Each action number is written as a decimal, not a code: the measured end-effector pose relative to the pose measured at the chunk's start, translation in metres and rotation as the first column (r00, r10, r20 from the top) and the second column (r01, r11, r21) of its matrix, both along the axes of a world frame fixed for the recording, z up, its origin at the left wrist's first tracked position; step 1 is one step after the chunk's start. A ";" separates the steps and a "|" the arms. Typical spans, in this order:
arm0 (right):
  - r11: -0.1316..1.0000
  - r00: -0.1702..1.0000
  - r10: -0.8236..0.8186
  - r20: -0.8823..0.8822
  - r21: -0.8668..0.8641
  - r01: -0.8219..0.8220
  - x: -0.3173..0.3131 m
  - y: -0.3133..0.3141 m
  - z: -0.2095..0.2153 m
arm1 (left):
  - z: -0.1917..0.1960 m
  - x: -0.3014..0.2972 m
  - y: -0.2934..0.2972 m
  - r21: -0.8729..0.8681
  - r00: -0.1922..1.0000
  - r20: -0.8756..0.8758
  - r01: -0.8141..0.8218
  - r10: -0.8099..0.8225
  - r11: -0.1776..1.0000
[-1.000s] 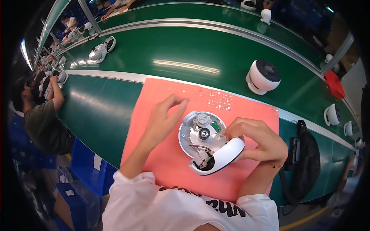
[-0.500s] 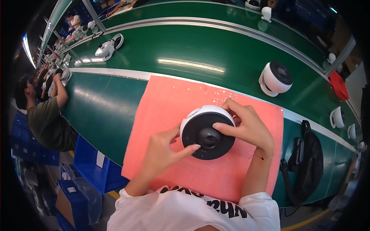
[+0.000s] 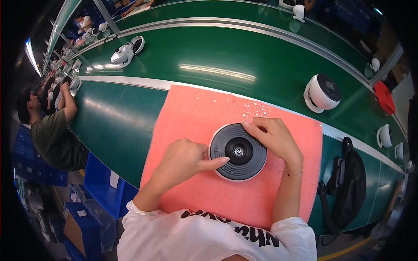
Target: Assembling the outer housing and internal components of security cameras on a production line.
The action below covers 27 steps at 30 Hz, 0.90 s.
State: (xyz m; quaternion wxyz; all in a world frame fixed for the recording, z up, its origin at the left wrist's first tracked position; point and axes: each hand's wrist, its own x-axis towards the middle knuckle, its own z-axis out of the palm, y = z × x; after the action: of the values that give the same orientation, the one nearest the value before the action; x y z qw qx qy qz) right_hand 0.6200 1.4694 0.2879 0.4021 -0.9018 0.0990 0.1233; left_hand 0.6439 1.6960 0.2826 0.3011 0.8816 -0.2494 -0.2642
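Between my two hands is a round white-rimmed device (image 3: 241, 171), its dark grey, ringed face turned up and a small bright metal part at its centre. My left hand (image 3: 185, 161) grips its left side, the thumb lying over the face near the middle. From the upper right, my right hand (image 3: 274, 139) closes on the rim, with the thumb on the edge of the face. The far fingers of both hands are partly hidden. Beneath the device spreads a pink foam mat (image 3: 180, 115), with several small shiny pieces (image 3: 257, 111) scattered near its far edge.
Beyond the mat runs a green conveyor belt (image 3: 209, 50) carrying white devices with black faces (image 3: 322, 93) and an opened white unit (image 3: 126, 52). A black bag (image 3: 350, 187) lies at right. Blue bins (image 3: 102, 182) and a seated person (image 3: 54, 130) are at left.
The device has been turned over, from its smooth black face with a domed centre to the ringed face. My hands have shifted around it. Units on the belt have moved rightward.
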 end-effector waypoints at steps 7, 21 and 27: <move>0.988 0.911 0.137 0.389 -0.116 -0.099 -0.005 0.014 0.015 | 0.000 0.006 0.010 -0.005 1.000 0.016 -0.003 0.003 1.000; 0.885 0.841 0.361 0.403 0.136 -0.445 0.002 0.040 0.025 | -0.006 0.018 0.027 0.097 0.988 0.142 0.047 -0.061 0.994; 0.942 0.993 0.102 -0.065 0.327 -0.075 0.020 0.037 -0.032 | -0.058 0.007 0.037 -0.330 0.795 -0.607 -0.227 -0.021 0.916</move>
State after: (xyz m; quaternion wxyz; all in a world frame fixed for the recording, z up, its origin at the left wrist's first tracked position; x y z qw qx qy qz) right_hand 0.6396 1.5060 0.2554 0.5345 -0.8213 0.0531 0.1922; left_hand 0.6508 1.7326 0.2248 0.5461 0.6881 -0.1390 -0.4572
